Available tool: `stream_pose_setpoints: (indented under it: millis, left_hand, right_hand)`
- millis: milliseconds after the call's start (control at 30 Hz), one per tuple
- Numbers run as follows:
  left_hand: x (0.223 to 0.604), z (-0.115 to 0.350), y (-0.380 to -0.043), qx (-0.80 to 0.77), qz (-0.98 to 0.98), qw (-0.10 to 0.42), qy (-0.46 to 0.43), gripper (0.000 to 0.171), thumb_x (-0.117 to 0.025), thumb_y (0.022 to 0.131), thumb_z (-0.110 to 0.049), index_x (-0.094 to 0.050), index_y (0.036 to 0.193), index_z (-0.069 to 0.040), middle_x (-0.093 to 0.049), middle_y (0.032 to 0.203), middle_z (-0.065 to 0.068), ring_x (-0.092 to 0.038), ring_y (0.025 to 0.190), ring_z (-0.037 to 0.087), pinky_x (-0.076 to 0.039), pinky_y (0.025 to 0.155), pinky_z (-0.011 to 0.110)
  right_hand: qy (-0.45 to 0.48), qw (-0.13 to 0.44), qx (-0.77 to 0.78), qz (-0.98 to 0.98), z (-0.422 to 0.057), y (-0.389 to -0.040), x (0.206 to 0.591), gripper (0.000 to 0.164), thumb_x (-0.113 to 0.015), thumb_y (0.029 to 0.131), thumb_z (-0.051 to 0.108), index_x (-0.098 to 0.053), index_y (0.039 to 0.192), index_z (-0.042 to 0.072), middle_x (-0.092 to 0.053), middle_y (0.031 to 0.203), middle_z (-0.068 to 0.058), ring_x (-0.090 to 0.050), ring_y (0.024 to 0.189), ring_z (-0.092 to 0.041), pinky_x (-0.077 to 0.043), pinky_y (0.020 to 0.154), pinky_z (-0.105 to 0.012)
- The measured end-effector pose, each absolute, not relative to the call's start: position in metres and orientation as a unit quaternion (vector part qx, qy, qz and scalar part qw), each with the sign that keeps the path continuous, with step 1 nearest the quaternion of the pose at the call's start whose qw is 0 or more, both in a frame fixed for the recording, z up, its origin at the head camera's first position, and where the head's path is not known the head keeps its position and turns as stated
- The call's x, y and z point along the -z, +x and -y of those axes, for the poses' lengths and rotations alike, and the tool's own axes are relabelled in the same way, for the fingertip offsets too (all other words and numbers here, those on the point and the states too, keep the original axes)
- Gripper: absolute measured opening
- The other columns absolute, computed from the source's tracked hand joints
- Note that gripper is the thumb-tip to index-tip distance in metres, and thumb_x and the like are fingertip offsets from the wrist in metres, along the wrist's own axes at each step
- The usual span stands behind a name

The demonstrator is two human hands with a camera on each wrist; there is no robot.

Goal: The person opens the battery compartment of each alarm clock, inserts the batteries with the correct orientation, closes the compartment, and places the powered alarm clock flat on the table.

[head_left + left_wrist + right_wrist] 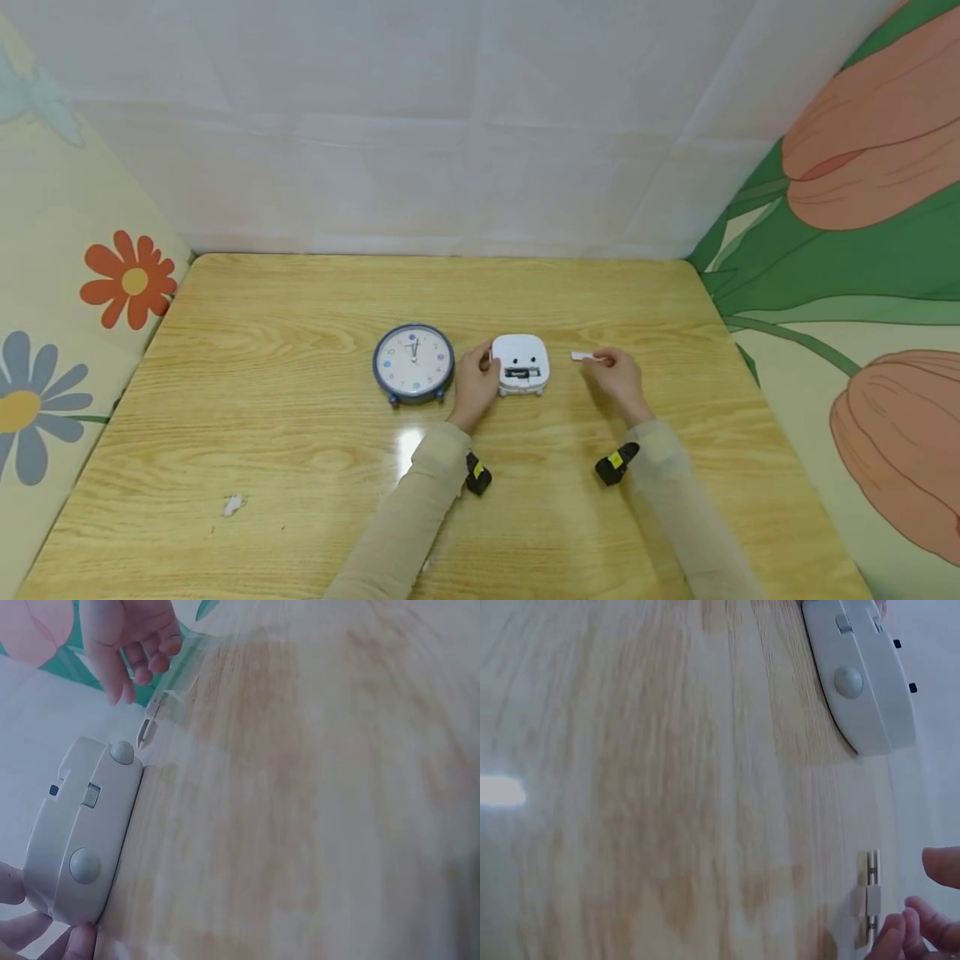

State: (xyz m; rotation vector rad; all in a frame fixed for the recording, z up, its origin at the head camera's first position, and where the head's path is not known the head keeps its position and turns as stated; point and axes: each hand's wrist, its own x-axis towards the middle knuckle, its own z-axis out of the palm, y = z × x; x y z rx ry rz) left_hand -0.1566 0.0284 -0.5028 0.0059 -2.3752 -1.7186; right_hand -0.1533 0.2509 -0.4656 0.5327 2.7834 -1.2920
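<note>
A small white clock (520, 353) lies face down with its back up. Its battery compartment stands uncovered, with a dark battery (517, 374) inside. My left hand (477, 382) grips the clock's left side, thumb on the back and fingers along the edge. To the right, a narrow white battery cover (873, 900) lies on the wooden table. My right hand (617, 382) is just over the cover's right end, thumb and fingers apart in the right wrist view; whether a fingertip touches it I cannot tell.
A round blue-rimmed alarm clock (414, 363) lies face up left of my left hand. The wooden table (300, 467) meets a white curtain (420, 150) at the back. A pale worn spot (233, 505) marks the table's front left.
</note>
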Motion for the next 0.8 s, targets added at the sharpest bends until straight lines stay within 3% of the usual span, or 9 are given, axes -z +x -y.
stream_pose_setpoints:
  millis: [367,800]
  left_hand:
    - [0.503,-0.028,-0.156,0.588,0.803,0.099,0.000,0.030,-0.059,0.081,0.000,-0.062,0.110,0.007,-0.058,0.085,0.016,-0.054,0.076,0.022,-0.049,0.069,0.029]
    - [0.501,-0.027,-0.156,0.585,0.806,0.092,0.007,0.031,-0.059,0.082,-0.001,-0.061,0.111,0.006,-0.060,0.089,0.017,-0.056,0.079,0.023,-0.050,0.071,0.030]
  right_hand:
    - [0.197,0.025,0.377,-0.905,-0.262,-0.157,0.463,0.050,-0.059,0.085,0.029,-0.051,0.115,-0.010,-0.053,0.108,-0.026,-0.050,0.097,-0.035,-0.042,0.083,-0.044]
    - [0.179,0.033,0.306,-0.935,-0.261,-0.165,0.465,0.049,-0.064,0.081,0.036,-0.055,0.102,-0.008,-0.058,0.101,-0.024,-0.053,0.091,-0.036,-0.043,0.079,-0.043]
